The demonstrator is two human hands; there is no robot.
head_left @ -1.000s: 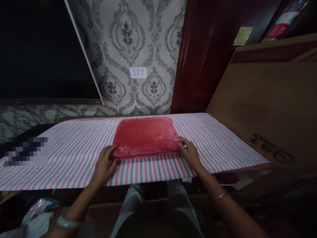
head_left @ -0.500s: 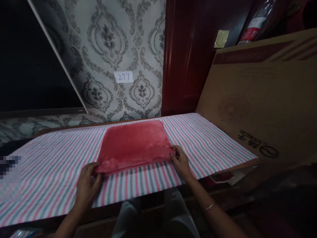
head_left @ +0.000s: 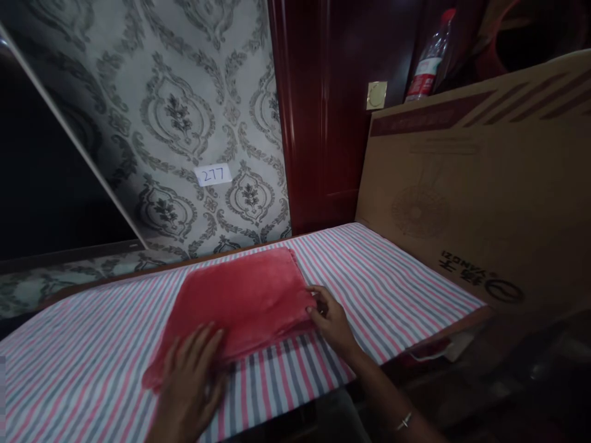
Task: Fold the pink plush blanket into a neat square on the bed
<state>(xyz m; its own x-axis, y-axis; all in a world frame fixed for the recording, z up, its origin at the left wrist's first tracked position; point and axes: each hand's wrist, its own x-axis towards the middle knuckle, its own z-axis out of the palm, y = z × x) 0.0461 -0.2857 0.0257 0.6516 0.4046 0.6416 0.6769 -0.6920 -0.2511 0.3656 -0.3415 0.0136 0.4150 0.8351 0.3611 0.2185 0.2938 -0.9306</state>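
A folded red towel (head_left: 240, 295) with a fuzzy surface lies on the striped cloth (head_left: 369, 283) that covers the table. Across its front left part rests my left hand (head_left: 191, 375), fingers stretched out and slightly apart, palm down. Part of the towel juts out to the left of that hand, and what lies under the palm is hidden. My right hand (head_left: 335, 323) pinches the towel's front right corner between thumb and fingers. Layered folds show along the front edge between the hands.
A large cardboard box (head_left: 415, 184) stands along the table's right side, with a plastic bottle (head_left: 429, 61) behind it. A dark screen (head_left: 55, 166) is at the left. Patterned wallpaper bearing a "277" label (head_left: 213, 175) rises behind the table.
My left hand has moved from the towel's front left corner onto its top and flattened out. The towel's left side now spreads further toward the front left. My right hand keeps its corner.
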